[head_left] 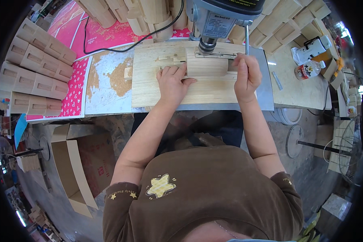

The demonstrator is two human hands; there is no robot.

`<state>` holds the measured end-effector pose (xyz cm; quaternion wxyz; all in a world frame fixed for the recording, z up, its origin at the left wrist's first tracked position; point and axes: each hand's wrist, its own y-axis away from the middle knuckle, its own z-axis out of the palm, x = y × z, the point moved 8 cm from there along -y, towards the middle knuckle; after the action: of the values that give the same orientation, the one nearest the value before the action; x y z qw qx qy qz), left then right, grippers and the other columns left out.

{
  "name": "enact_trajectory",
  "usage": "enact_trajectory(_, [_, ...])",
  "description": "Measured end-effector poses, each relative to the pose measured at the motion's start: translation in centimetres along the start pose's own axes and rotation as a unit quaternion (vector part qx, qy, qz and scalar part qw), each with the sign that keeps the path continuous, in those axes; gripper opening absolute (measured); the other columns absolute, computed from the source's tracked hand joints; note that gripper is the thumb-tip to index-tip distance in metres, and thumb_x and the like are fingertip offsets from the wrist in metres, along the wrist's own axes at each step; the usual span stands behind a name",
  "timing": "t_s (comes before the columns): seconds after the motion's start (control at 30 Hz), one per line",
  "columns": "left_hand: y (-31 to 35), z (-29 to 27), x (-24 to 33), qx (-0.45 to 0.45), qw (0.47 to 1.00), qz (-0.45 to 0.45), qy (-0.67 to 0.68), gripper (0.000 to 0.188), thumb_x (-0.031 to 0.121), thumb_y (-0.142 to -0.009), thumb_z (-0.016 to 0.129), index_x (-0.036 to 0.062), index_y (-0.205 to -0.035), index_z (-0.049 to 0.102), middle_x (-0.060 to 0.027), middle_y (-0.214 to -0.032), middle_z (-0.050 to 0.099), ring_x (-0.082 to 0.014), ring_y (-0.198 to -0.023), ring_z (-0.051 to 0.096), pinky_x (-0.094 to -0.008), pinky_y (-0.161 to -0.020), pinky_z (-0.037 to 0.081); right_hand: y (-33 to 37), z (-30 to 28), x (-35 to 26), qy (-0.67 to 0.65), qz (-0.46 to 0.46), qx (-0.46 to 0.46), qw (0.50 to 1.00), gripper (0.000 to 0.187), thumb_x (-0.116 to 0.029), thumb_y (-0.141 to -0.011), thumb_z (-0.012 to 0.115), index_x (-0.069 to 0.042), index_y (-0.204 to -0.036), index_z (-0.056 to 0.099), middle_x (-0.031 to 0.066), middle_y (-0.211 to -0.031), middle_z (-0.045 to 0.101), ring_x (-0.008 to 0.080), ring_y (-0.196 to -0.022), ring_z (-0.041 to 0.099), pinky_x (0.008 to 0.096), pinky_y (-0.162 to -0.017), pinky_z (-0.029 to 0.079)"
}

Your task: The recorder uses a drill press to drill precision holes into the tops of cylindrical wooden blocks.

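A pale wooden block (211,67) with a rounded face lies on the wooden board (147,90) beneath the chuck (207,46) of a small bench drill (218,25). My left hand (172,84) rests on the board with its fingers stretched out and its thumb apart, touching the block's left end. Beside those fingertips are thin wooden strips (169,59) on the board. My right hand (247,76) is closed around the lower end of the drill's metal lever (247,38), near the block's right end. The chuck hides whether the bit meets the wood.
Stacked wooden pieces with slots (38,82) stand at the left, and more wooden blocks (284,26) at the back right. A black cable (137,43) crosses the sawdust-strewn table. A bottle (309,69) and a marker (277,80) are at right. An open cardboard box (74,169) sits on the floor.
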<state>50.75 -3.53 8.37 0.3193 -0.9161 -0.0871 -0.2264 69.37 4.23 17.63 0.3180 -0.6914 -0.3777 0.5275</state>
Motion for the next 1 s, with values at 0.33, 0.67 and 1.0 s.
enact_trajectory(0.33, [0.5, -0.2, -0.6, 0.011, 1.000, -0.010, -0.012, 0.053, 0.030, -0.059, 0.078, 0.0116, -0.108, 0.066, -0.0027, -0.081, 0.058, -0.0229, -0.085, 0.053, -0.0407, -0.084, 0.034, -8.0, -2.4, -3.8, 0.029, -0.021, 0.033, 0.999, 0.019, -0.011, -0.092, 0.050, 0.005, -0.091, 0.061, 0.0009, -0.058, 0.050, 0.0073, -0.051, 0.044, 0.0195, -0.051, 0.034])
enact_trajectory(0.67, [-0.4, 1.1, -1.0, -0.056, 0.989, -0.109, 0.081, 0.056, 0.031, -0.057, 0.081, 0.0105, -0.107, 0.067, -0.0023, -0.082, 0.060, -0.0223, -0.089, 0.055, -0.0419, -0.086, 0.031, -17.4, 0.1, 0.3, 0.106, -0.127, 0.099, 0.981, 0.028, -0.024, -0.091, 0.049, 0.001, -0.094, 0.062, 0.0132, -0.080, 0.062, 0.0225, -0.076, 0.058, 0.0289, -0.070, 0.045])
enact_trajectory(1.0, [-0.3, 0.6, -3.5, -0.051, 0.979, -0.091, 0.173, 0.042, 0.028, -0.057, 0.081, 0.0098, -0.093, 0.068, -0.0015, -0.083, 0.060, -0.0198, -0.087, 0.056, -0.0440, -0.089, 0.030, 1.6, 0.8, 5.3, 0.245, 0.028, -0.323, 0.914, 0.033, -0.023, -0.079, 0.066, -0.009, -0.108, 0.058, 0.0080, -0.095, 0.060, 0.0286, -0.097, 0.054, 0.0417, -0.085, 0.038])
